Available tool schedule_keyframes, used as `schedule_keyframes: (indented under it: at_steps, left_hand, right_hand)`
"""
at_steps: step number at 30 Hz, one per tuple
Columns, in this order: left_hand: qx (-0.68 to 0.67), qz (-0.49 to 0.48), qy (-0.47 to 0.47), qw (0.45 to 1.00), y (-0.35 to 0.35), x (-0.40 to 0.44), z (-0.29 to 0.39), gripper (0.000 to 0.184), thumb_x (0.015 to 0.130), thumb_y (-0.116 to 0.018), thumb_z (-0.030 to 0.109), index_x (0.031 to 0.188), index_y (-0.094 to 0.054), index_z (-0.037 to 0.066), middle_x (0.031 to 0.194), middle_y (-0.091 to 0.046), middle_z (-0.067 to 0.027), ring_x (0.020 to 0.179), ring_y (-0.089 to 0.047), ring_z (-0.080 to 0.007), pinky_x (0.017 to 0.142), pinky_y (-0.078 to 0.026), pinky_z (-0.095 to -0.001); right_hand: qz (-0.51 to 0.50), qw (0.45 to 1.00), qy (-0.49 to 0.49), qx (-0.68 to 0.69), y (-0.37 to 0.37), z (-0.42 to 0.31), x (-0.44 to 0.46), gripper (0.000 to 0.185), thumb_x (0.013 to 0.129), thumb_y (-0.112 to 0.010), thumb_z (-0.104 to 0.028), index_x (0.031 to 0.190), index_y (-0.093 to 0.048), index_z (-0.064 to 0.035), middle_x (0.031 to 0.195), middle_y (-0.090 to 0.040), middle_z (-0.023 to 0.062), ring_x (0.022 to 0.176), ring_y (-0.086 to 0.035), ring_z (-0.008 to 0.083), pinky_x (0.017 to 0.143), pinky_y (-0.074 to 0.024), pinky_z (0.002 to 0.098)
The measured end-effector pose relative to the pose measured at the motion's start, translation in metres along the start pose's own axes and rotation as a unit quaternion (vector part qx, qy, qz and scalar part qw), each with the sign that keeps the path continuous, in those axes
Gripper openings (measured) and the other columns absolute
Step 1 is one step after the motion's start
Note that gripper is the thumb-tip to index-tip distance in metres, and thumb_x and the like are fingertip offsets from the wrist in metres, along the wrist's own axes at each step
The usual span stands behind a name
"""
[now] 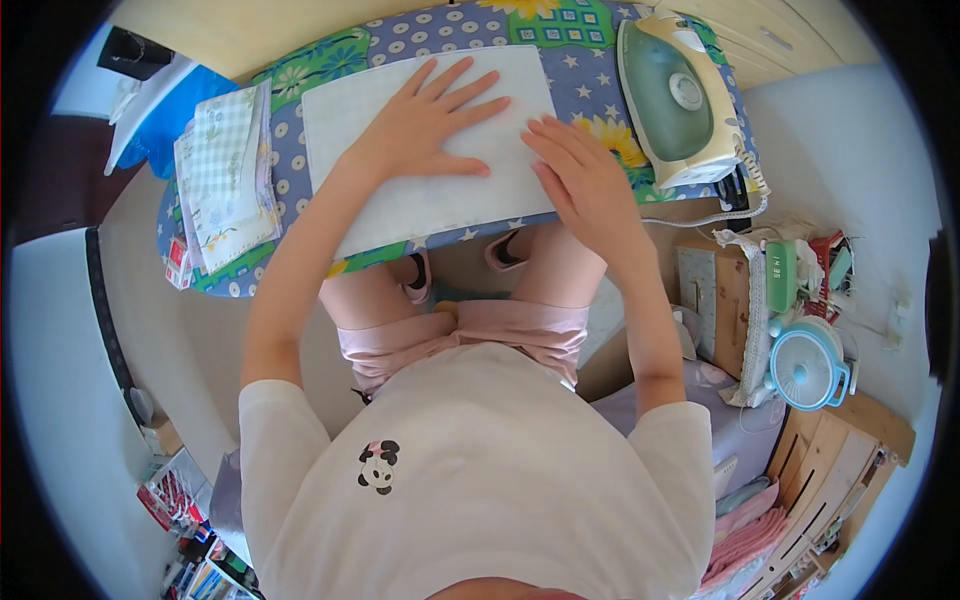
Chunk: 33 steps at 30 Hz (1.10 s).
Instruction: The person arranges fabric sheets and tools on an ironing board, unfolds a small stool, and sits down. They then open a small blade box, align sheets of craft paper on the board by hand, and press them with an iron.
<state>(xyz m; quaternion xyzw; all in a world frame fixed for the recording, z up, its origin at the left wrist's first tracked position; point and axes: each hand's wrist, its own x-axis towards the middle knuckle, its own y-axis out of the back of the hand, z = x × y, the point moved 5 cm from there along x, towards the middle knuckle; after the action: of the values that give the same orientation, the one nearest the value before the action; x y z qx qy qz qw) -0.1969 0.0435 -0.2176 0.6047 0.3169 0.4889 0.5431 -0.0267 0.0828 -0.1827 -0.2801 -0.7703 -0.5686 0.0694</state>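
A white rectangular cloth [430,208] lies flat on a patterned ironing board [410,42]. My left hand [425,125] rests on the cloth with its fingers spread wide and nothing held. At the cloth's right edge is my right hand [582,180], its fingers stretched out and close together, the thumb beneath them. I see nothing in that hand, though its palm is hidden. Right of it, an iron [675,100] with a green soleplate side and cream body lies on the board's right end.
Folded checked and floral cloths [228,170] are stacked at the board's left end, beside a small red-and-white box [178,263]. The iron's cord [715,215] hangs over the front right edge. A small blue fan [805,368] stands lower right, near a wooden cabinet [725,300].
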Motion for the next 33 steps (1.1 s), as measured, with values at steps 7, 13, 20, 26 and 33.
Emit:
schedule_keyframes:
  at_steps: [7,13,20,26,33]
  left_hand:
    - [0.047,0.016,0.049,0.998,-0.009,-0.011,-0.005,0.076,0.075,-0.05,0.063,0.13,-0.042,0.01,0.142,-0.029,-0.0071,0.133,-0.02,-0.0279,0.108,-0.014,-0.0486]
    - [0.008,0.034,0.101,0.994,-0.003,-0.04,0.0,0.077,0.075,-0.052,0.061,0.132,-0.039,0.01,0.142,-0.028,-0.0084,0.133,-0.02,-0.03,0.107,-0.014,-0.05]
    - [-0.005,-0.03,0.118,0.993,0.021,-0.086,-0.004,0.086,0.068,-0.06,0.06,0.137,-0.032,0.017,0.145,-0.023,-0.0065,0.133,-0.015,-0.0351,0.107,-0.014,-0.0502]
    - [-0.011,-0.033,0.118,0.992,0.031,-0.1,-0.003,0.08,0.065,-0.06,0.063,0.134,-0.037,0.029,0.145,-0.022,-0.0062,0.133,-0.011,-0.0401,0.106,-0.014,-0.0533]
    - [-0.014,-0.018,0.138,0.99,0.045,-0.106,0.005,0.06,0.072,-0.06,0.054,0.123,-0.05,0.026,0.136,-0.037,-0.008,0.13,-0.021,-0.039,0.104,-0.02,-0.0546]
  right_hand:
    - [-0.015,0.996,-0.042,0.075,-0.056,-0.001,0.03,0.057,0.085,-0.051,-0.038,0.132,-0.037,-0.0107,0.133,-0.041,0.0122,0.122,-0.038,0.0324,0.104,-0.0246,0.0461]
    - [-0.06,0.993,-0.015,-0.097,-0.067,-0.004,0.024,0.072,0.075,-0.054,-0.057,0.133,-0.039,-0.0175,0.139,-0.032,0.0121,0.129,-0.024,0.038,0.104,-0.0175,0.0524]
    - [-0.078,0.992,-0.012,-0.102,-0.064,-0.007,0.018,0.08,0.065,-0.06,-0.063,0.13,-0.044,-0.0186,0.14,-0.031,0.0117,0.129,-0.022,0.0396,0.104,-0.0147,0.054]
    - [-0.107,0.988,-0.014,-0.113,-0.056,-0.011,0.012,0.081,0.064,-0.062,-0.061,0.131,-0.043,-0.0193,0.141,-0.03,0.0118,0.13,-0.019,0.0401,0.104,-0.0143,0.0555]
    - [-0.174,0.979,-0.031,-0.103,-0.044,-0.01,0.009,0.078,0.068,-0.059,-0.06,0.132,-0.04,-0.0191,0.141,-0.029,0.0111,0.132,-0.016,0.0375,0.104,-0.0114,0.055]
